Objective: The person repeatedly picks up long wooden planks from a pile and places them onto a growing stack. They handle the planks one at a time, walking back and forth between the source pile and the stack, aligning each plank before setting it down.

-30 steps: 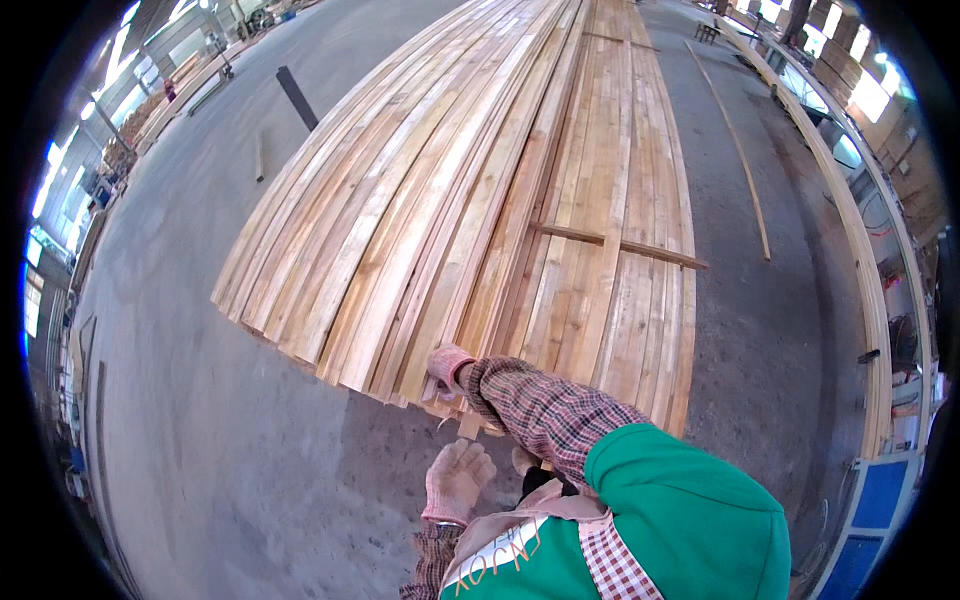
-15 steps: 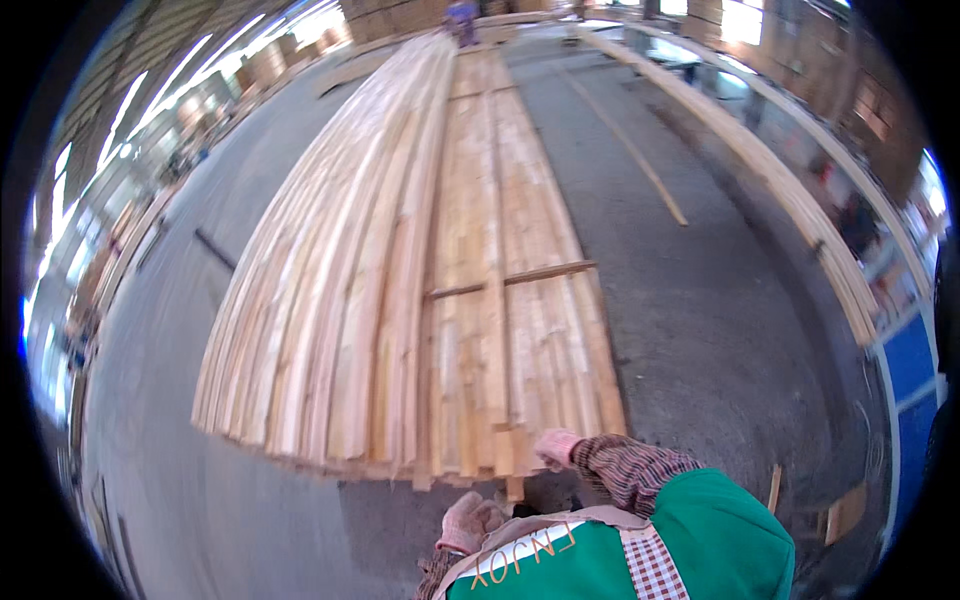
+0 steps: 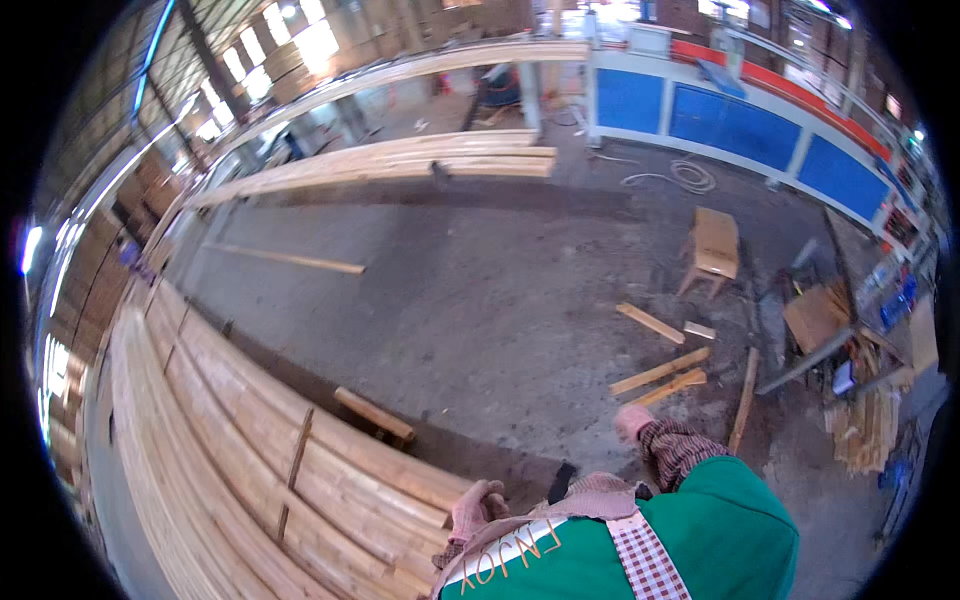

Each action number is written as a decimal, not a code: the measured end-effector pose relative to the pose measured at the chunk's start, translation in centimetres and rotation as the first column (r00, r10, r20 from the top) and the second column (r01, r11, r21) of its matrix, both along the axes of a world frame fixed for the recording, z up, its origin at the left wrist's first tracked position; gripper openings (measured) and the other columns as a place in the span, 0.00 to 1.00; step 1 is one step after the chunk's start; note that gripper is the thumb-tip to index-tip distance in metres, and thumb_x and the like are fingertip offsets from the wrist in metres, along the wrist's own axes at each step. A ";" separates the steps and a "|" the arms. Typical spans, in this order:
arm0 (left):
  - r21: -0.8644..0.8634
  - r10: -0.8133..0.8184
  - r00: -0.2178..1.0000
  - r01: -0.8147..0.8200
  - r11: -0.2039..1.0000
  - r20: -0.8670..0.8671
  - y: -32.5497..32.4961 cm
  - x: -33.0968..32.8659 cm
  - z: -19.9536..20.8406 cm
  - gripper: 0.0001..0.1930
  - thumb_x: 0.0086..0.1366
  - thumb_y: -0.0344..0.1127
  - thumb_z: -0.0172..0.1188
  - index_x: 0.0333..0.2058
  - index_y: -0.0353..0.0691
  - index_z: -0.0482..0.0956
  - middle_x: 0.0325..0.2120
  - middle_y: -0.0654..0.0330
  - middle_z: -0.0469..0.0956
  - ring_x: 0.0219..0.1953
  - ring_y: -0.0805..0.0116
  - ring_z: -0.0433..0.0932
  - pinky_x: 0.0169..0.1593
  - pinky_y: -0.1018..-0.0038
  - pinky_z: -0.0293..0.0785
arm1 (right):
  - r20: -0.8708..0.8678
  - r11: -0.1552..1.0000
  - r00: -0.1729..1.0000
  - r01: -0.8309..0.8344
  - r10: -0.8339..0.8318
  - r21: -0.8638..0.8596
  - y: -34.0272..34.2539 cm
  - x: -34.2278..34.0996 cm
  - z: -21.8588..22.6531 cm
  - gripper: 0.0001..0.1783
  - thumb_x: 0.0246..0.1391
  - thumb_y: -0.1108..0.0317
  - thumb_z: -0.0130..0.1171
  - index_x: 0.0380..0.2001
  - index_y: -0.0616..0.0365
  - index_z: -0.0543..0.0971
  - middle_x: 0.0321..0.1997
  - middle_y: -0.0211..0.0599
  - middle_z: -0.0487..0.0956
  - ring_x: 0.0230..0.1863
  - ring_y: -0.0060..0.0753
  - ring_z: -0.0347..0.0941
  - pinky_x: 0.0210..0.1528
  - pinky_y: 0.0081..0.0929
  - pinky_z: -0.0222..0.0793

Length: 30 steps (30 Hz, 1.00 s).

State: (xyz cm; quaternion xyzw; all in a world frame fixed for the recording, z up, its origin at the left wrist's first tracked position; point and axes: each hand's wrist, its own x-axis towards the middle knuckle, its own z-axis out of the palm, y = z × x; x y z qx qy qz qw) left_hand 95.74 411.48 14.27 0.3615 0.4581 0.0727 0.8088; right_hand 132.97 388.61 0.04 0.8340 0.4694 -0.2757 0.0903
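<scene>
The person's green sleeve fills the lower edge of the view, with a checked cuff showing at the wrist. The left hand, in a pinkish glove, rests on the near end of the plank stack — its fingers look curled over the end of the top boards, though whether they actually clasp a board cannot be told. The right hand, also gloved, is lifted off to the right of the stack, clear of it, over the bare concrete floor; it looks loosely closed with nothing seen in it, but the blur leaves the grip uncertain. The stack runs from the left hand away along the left side of the view, with a thin cross slat lying over its boards. Just beyond the stack's near corner a short block lies on the floor. Right of the stack, past the right hand, loose offcuts are scattered, and a small wooden stool stands farther on. Well beyond the stack a single long batten lies on the floor, then a second pile of planks, and farthest off — a row of blue panels.
</scene>
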 end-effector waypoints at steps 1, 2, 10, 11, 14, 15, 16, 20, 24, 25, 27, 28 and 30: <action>-0.144 0.050 0.998 -0.053 0.988 -0.026 -0.2 3.8 1.5 0.13 0.65 0.41 0.63 0.39 0.36 0.80 0.20 0.58 0.76 0.23 0.64 0.75 0.28 0.67 0.74 | 0.074 1.000 0.997 0.017 -0.019 0.025 -4.2 0.9 -1.6 0.12 0.38 0.61 0.69 0.28 0.53 0.87 0.33 0.46 0.85 0.38 0.51 0.82 0.41 0.45 0.79; -0.181 0.029 0.999 -0.036 0.983 -0.043 -0.2 6.0 1.7 0.13 0.65 0.41 0.63 0.39 0.36 0.80 0.20 0.58 0.76 0.23 0.64 0.75 0.28 0.66 0.74 | 0.056 0.997 0.996 0.071 -0.070 -0.014 -6.9 1.1 -1.9 0.12 0.39 0.60 0.68 0.29 0.51 0.87 0.34 0.45 0.85 0.39 0.50 0.83 0.42 0.45 0.79; -0.190 -0.191 0.976 0.169 0.967 -0.106 3.4 19.3 -0.6 0.11 0.64 0.37 0.63 0.26 0.41 0.73 0.18 0.62 0.68 0.20 0.66 0.66 0.25 0.68 0.67 | -0.183 0.928 0.920 0.310 -0.347 -0.205 -14.0 -1.4 -5.7 0.15 0.48 0.57 0.64 0.38 0.47 0.87 0.42 0.41 0.85 0.44 0.49 0.82 0.44 0.44 0.79; -0.212 -0.188 0.976 0.162 0.964 -0.110 4.3 21.0 -1.1 0.14 0.64 0.37 0.63 0.23 0.42 0.70 0.18 0.63 0.65 0.19 0.67 0.63 0.25 0.68 0.64 | -0.192 0.929 0.914 0.325 -0.357 -0.178 -13.6 -0.7 -6.8 0.15 0.49 0.56 0.63 0.39 0.48 0.86 0.43 0.41 0.85 0.45 0.49 0.82 0.45 0.44 0.78; -0.397 -0.110 0.988 0.060 0.916 -0.105 8.6 26.3 -2.6 0.15 0.63 0.36 0.62 0.22 0.44 0.67 0.17 0.63 0.64 0.20 0.66 0.61 0.25 0.69 0.61 | -0.225 0.921 0.895 0.387 -0.385 -0.034 -11.5 4.1 -8.4 0.14 0.52 0.58 0.61 0.38 0.50 0.86 0.44 0.41 0.85 0.46 0.49 0.82 0.46 0.44 0.78; -0.437 -0.114 0.990 0.066 0.897 -0.084 9.8 28.6 -3.3 0.15 0.63 0.36 0.62 0.21 0.44 0.67 0.17 0.63 0.64 0.20 0.65 0.61 0.25 0.69 0.60 | -0.250 0.861 0.835 0.508 -0.490 0.007 -11.3 6.8 -11.0 0.13 0.53 0.58 0.60 0.38 0.50 0.86 0.44 0.41 0.85 0.48 0.48 0.82 0.47 0.44 0.78; -0.460 -0.090 0.992 0.040 0.887 -0.088 12.0 30.2 -4.1 0.14 0.63 0.35 0.61 0.21 0.44 0.67 0.17 0.63 0.63 0.20 0.65 0.61 0.25 0.68 0.60 | -0.250 0.864 0.835 0.503 -0.490 -0.015 -8.0 9.6 -9.4 0.13 0.51 0.59 0.61 0.37 0.50 0.87 0.43 0.42 0.85 0.47 0.48 0.82 0.46 0.44 0.78; -0.323 0.006 1.000 0.001 0.947 0.021 18.9 38.9 -2.6 0.09 0.61 0.37 0.61 0.24 0.44 0.73 0.18 0.60 0.72 0.20 0.61 0.70 0.26 0.63 0.68 | -0.082 0.939 0.936 0.343 -0.343 -0.017 2.4 20.1 1.5 0.10 0.49 0.63 0.62 0.34 0.52 0.86 0.36 0.43 0.85 0.40 0.49 0.82 0.41 0.43 0.78; -0.223 -0.051 0.998 0.061 0.973 0.049 24.7 49.2 -2.2 0.09 0.61 0.37 0.59 0.24 0.44 0.72 0.20 0.60 0.73 0.22 0.61 0.72 0.28 0.63 0.72 | -0.039 0.897 0.901 0.434 -0.432 0.080 5.1 28.3 1.4 0.11 0.48 0.62 0.62 0.33 0.53 0.85 0.34 0.43 0.84 0.37 0.51 0.82 0.39 0.45 0.77; -0.180 -0.069 0.996 0.077 0.981 0.054 25.9 51.8 -1.9 0.09 0.62 0.36 0.59 0.24 0.44 0.72 0.20 0.60 0.73 0.22 0.62 0.72 0.28 0.63 0.72 | -0.043 0.884 0.890 0.457 -0.455 0.096 5.3 29.4 1.6 0.11 0.47 0.61 0.63 0.33 0.53 0.85 0.34 0.44 0.84 0.37 0.51 0.81 0.40 0.46 0.77; -0.099 -0.131 0.991 0.133 0.986 0.029 28.2 56.9 -1.7 0.08 0.62 0.36 0.59 0.25 0.42 0.74 0.22 0.59 0.74 0.23 0.62 0.74 0.29 0.63 0.75 | -0.010 0.902 0.905 0.424 -0.425 0.084 4.4 30.1 0.6 0.13 0.46 0.59 0.64 0.34 0.53 0.85 0.34 0.45 0.84 0.37 0.52 0.81 0.41 0.48 0.77; -0.070 -0.186 0.982 0.186 0.980 0.002 29.1 59.8 -1.8 0.08 0.61 0.37 0.60 0.26 0.41 0.75 0.23 0.58 0.76 0.23 0.62 0.76 0.30 0.62 0.77 | 0.031 0.921 0.922 0.384 -0.386 0.060 2.9 30.3 -0.6 0.14 0.46 0.59 0.64 0.34 0.53 0.85 0.34 0.45 0.83 0.37 0.53 0.81 0.41 0.49 0.77; 0.545 -0.512 0.849 0.493 0.678 -0.130 30.5 66.3 1.5 0.09 0.61 0.37 0.61 0.27 0.39 0.75 0.24 0.59 0.78 0.24 0.64 0.77 0.31 0.65 0.77 | -0.025 0.805 0.807 0.591 -0.590 0.050 -1.3 28.4 -6.7 0.16 0.48 0.55 0.64 0.33 0.55 0.86 0.35 0.47 0.85 0.41 0.50 0.82 0.44 0.49 0.77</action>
